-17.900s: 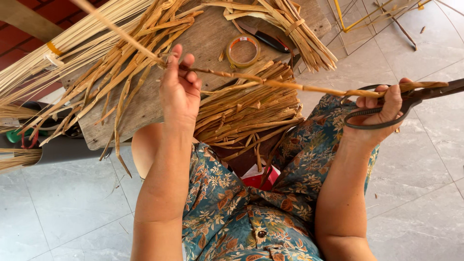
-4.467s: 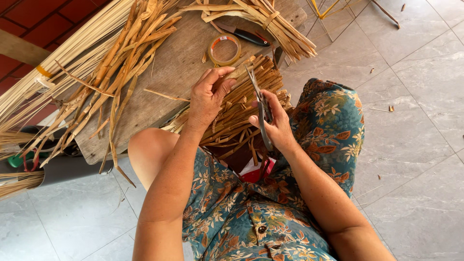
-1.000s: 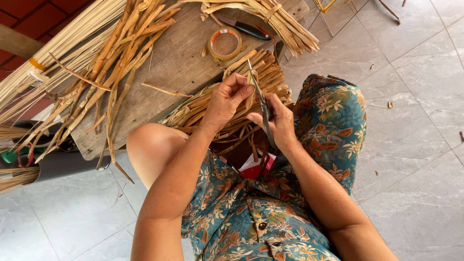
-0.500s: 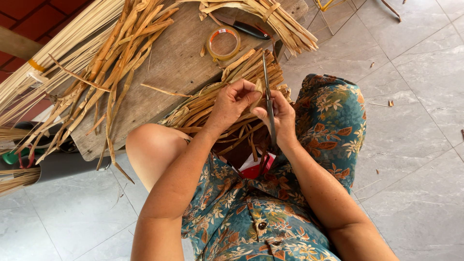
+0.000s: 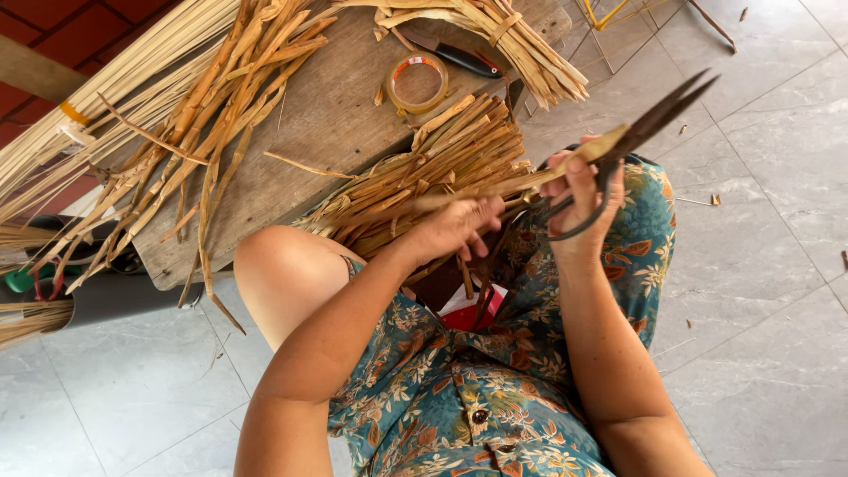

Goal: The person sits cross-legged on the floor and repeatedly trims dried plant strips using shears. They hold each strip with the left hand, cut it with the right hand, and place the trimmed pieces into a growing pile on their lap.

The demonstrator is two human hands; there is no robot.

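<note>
Left hand (image 5: 455, 231) pinching a pale, flat dried reed strip (image 5: 512, 184) over the lap, kept level for trimming; right hand (image 5: 579, 196) clenched through the loops of dark iron scissors (image 5: 649, 124), blades apart; half a second earlier, hands close together, scissors upright.

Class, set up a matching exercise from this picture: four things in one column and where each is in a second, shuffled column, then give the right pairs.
Things
1. scissors
2. roll of tape
3. strip of cane
4. black-handled knife

Places
A. lying flat on the wooden board, just above the stacked short canes
B. held between both hands
C. in the right hand, blades pointing up and away
D. on the board beside a tied bundle of strips

Pairs: 1-C, 2-A, 3-B, 4-D. The left hand grips the strip's nearer part.
</note>
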